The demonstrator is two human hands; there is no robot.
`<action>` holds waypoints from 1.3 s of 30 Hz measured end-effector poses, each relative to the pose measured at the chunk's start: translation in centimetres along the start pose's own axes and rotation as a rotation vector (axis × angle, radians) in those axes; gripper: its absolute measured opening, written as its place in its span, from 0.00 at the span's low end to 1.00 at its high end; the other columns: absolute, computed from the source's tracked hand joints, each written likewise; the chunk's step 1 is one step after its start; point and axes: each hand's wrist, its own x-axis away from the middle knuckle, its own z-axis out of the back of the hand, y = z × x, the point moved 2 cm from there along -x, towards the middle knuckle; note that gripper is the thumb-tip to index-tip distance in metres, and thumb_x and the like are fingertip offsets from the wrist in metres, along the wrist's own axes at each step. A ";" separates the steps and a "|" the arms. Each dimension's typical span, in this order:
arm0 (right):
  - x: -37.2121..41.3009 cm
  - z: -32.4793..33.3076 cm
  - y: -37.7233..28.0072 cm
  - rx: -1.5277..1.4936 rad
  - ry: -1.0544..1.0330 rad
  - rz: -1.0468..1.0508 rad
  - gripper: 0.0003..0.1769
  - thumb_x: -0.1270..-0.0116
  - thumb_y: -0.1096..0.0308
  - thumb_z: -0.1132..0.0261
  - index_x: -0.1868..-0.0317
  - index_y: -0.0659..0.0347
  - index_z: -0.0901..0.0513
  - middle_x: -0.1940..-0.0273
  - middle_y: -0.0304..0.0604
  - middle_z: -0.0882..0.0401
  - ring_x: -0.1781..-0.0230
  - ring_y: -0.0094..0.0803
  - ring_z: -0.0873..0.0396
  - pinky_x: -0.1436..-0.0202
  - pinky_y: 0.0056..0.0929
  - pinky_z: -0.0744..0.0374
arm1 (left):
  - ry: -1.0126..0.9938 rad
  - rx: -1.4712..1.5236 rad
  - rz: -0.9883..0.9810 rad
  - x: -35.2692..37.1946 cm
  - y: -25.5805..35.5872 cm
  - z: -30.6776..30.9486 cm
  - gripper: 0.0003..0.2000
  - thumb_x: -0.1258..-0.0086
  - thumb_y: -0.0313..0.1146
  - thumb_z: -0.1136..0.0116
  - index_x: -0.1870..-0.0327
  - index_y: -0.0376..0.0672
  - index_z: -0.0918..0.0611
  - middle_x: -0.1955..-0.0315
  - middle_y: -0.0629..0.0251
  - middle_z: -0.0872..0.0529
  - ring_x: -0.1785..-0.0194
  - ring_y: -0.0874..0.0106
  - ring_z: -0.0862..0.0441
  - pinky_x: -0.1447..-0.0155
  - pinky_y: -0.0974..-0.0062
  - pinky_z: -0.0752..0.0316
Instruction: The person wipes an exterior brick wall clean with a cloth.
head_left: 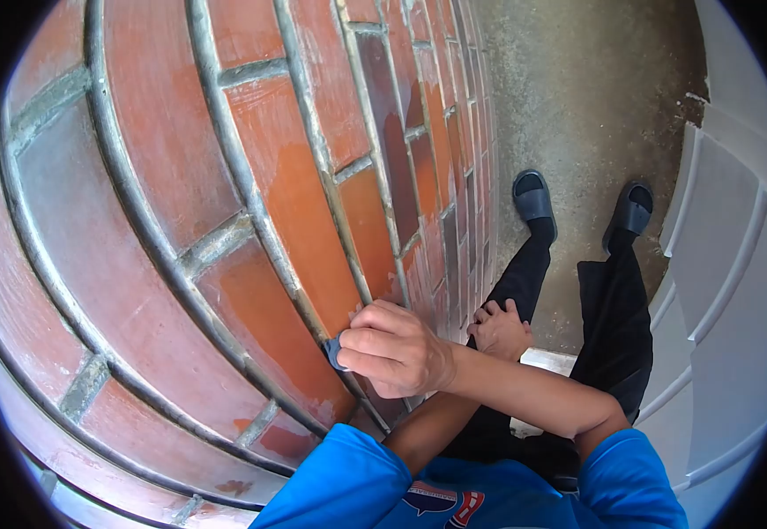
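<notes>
My right hand (397,348) reaches across my body to the brick wall (313,238). Its fingers are closed on a small dark blue-grey piece (334,353), mostly covered by them; I cannot tell what kind of thing it is. The piece is right at a grey mortar joint (298,295) between two bricks. Bricks around the hand show darker, wet-looking orange patches beside paler, chalky areas. Under the right forearm passes my left arm. My left hand (500,331) lies on my dark trouser leg near the wall, fingers spread and holding nothing.
The wall fills the left side, with raised grey joints between its bricks. My feet, in dark slide sandals (533,201), stand on a concrete floor (577,97). A pale panelled surface with raised ridges (723,238) rises along the right. Something white (547,360) shows below my legs.
</notes>
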 end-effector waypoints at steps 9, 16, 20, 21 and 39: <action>-16.0 3.2 13.1 0.375 0.551 0.025 0.04 0.32 0.70 0.36 0.61 0.60 0.23 0.64 0.45 0.25 0.61 0.43 0.31 0.55 0.42 0.30 | 0.270 -0.057 -0.177 -0.5 0.1 -4.6 0.29 0.33 0.49 0.41 0.37 0.38 0.26 0.43 0.45 0.24 0.38 0.45 0.26 0.36 0.43 0.31; -2.2 2.3 10.6 0.302 0.349 -0.260 0.08 0.31 0.71 0.38 0.57 0.65 0.25 0.59 0.52 0.24 0.58 0.50 0.27 0.51 0.44 0.28 | 0.254 -0.133 -0.100 0.8 -0.2 -2.9 0.30 0.30 0.51 0.42 0.35 0.37 0.26 0.40 0.48 0.24 0.38 0.48 0.25 0.35 0.47 0.31; -6.7 4.7 14.9 0.365 0.432 -0.243 0.06 0.30 0.71 0.39 0.58 0.65 0.24 0.61 0.53 0.23 0.58 0.51 0.27 0.51 0.44 0.28 | 0.094 -0.139 -0.196 -0.8 -1.6 -5.1 0.31 0.30 0.52 0.43 0.33 0.40 0.28 0.40 0.48 0.25 0.37 0.47 0.27 0.37 0.44 0.31; -9.0 5.7 17.6 0.403 0.505 -0.253 0.05 0.31 0.71 0.38 0.59 0.65 0.22 0.62 0.52 0.23 0.58 0.52 0.26 0.51 0.45 0.28 | 0.054 -0.140 -0.214 -1.5 -2.3 -6.0 0.31 0.30 0.52 0.43 0.32 0.40 0.28 0.40 0.48 0.25 0.37 0.47 0.28 0.38 0.43 0.30; -10.8 9.7 24.3 0.238 0.557 -0.440 0.09 0.38 0.75 0.33 0.57 0.65 0.14 0.65 0.41 0.19 0.62 0.28 0.19 0.55 0.26 0.23 | -0.023 -0.003 -0.063 -0.5 -1.1 -0.7 0.29 0.33 0.56 0.43 0.39 0.43 0.24 0.45 0.47 0.24 0.39 0.45 0.26 0.43 0.38 0.28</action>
